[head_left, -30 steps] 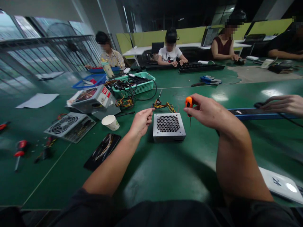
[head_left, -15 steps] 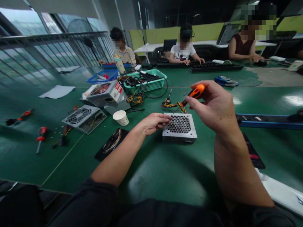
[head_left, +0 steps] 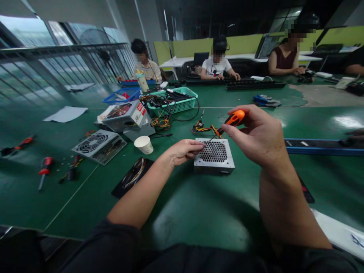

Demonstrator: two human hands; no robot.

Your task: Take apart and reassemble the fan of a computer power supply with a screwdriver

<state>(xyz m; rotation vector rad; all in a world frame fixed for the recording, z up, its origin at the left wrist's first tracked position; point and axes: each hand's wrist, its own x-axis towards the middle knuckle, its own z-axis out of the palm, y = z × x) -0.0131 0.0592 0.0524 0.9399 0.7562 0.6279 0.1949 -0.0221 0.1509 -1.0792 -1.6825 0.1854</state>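
My right hand (head_left: 257,134) grips the orange-and-black handle of a screwdriver (head_left: 235,118), held tilted with its thin shaft slanting down to the left. In front of me a silver computer power supply (head_left: 216,152) lies with its honeycomb vent facing up. My left hand (head_left: 186,151) is at its left corner, thumb and fingertips pinched together near the screwdriver's tip. Whatever sits between those fingertips is too small to make out. Yellow, red and black cables (head_left: 203,129) lie just behind the power supply.
To the left are a paper cup (head_left: 143,145), a power supply with a fan grille (head_left: 99,146), stacked units (head_left: 125,115) and a red screwdriver (head_left: 45,170). A green basket (head_left: 183,106) of cables stands behind. A blue-edged strip (head_left: 324,146) lies right. Several people sit across the table.
The whole view has shifted slightly. My right hand and the screwdriver are a little lower relative to the power supply, while my left fingers stay pinched at its corner.
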